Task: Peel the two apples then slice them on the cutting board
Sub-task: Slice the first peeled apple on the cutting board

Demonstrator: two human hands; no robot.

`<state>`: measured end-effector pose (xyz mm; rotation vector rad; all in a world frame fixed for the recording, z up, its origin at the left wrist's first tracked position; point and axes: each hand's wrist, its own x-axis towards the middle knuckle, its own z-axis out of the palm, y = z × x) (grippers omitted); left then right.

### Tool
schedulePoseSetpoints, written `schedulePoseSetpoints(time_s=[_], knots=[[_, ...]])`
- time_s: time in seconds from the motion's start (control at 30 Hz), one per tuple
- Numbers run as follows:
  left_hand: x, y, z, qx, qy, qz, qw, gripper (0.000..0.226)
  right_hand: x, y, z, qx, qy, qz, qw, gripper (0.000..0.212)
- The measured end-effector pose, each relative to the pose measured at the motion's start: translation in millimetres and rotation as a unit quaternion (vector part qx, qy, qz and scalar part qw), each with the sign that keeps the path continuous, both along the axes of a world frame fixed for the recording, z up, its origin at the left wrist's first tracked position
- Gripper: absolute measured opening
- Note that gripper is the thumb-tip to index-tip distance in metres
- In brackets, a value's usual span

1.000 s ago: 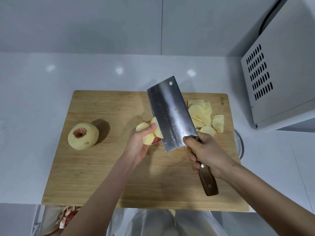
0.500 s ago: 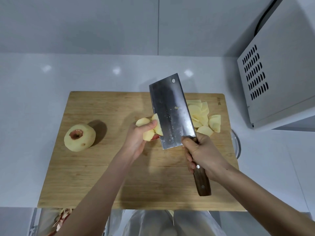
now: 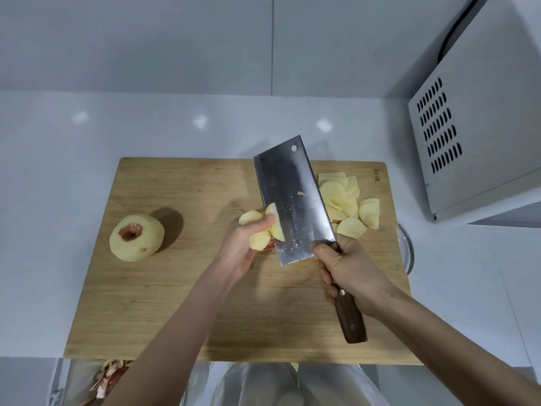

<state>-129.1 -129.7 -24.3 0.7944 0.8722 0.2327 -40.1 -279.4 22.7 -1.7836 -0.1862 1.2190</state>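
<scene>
While the left hand (image 3: pixel 240 244) curls its thumb and fingers round a partly cut apple (image 3: pixel 260 234) over the middle of the wooden cutting board (image 3: pixel 175 303), the right hand (image 3: pixel 351 268) grips the dark wooden handle of a cleaver (image 3: pixel 292 197), all fingers wrapped round it. Whether the held fruit rests on the wood or hangs just above it, I cannot tell. The broad blade tilts with its flat side facing up, tip pointing away from the person, and its left edge touches the pale flesh in the left hand; a small scrap of apple sticks to the steel. A sliver of red skin shows at the bottom of the held piece.

On the left part of the board, well apart from both hands, sits a whole peeled apple (image 3: pixel 136 238), with a ring of red skin around its hollow. Thin apple slices (image 3: pixel 345 200) lie heaped at the far right of the board, partly hidden behind the blade. Beyond the board's right edge the rim of a glass bowl (image 3: pixel 408 253) shows. Red peelings (image 3: pixel 111 376) lie below the near left corner. A white vented appliance (image 3: pixel 483 127) stands on the white counter (image 3: pixel 44 200) at the right.
</scene>
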Motion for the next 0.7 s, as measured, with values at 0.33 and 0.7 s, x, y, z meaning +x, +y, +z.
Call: schedulePoseSetpoints(time_s=[0.33,0.7], knots=[[-14,1,-13,-0.291,-0.268,-0.043,0.917,0.087,9,-7,14,0.005,0.117,-0.01,0.993,0.022],[-7,-8,2,-0.311,-0.215,0.023,0.926,0.093,38,0,41,-0.054,0.15,0.062,0.985,0.04]])
